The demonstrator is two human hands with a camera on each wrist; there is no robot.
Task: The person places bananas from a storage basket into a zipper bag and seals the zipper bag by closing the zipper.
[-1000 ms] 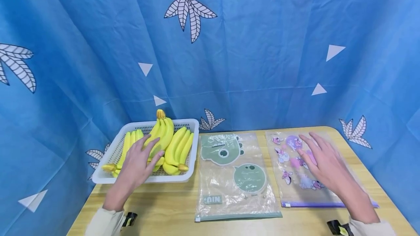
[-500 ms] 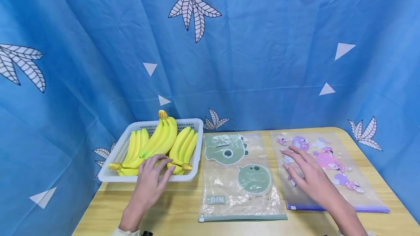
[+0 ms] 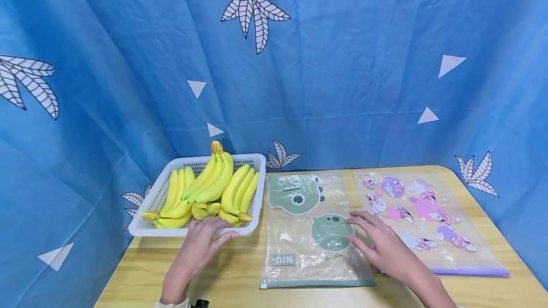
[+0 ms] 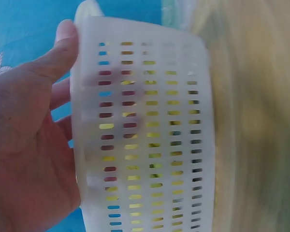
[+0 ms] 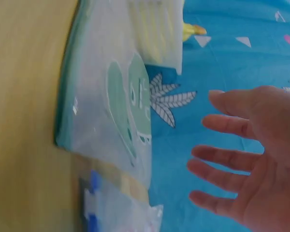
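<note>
My left hand (image 3: 200, 246) is at the front rim of a white slotted basket (image 3: 252, 225), its fingers loosely bent. In the left wrist view, the fingers pass behind the basket wall (image 4: 150, 125) and show reddish through its slots, while the thumb (image 4: 65, 36) lies by the rim. Several bunches of yellow bananas (image 3: 214, 179) fill the basket. My right hand (image 3: 381, 246), fingers spread and holding nothing, is over the right edge of a clear zip bag (image 3: 295, 236) with green dinosaur prints. Beside it lies a clear zip bag (image 3: 449, 236) with pink and purple prints.
Both bags lie flat on a light wooden table (image 3: 231, 279), sliders toward me. A blue curtain (image 3: 351, 70) with leaf and triangle prints hangs behind the table and along both sides.
My left hand has drawn back from over the bananas to the basket's front rim. My right hand has moved left, from the pink-printed bag to the green-printed one.
</note>
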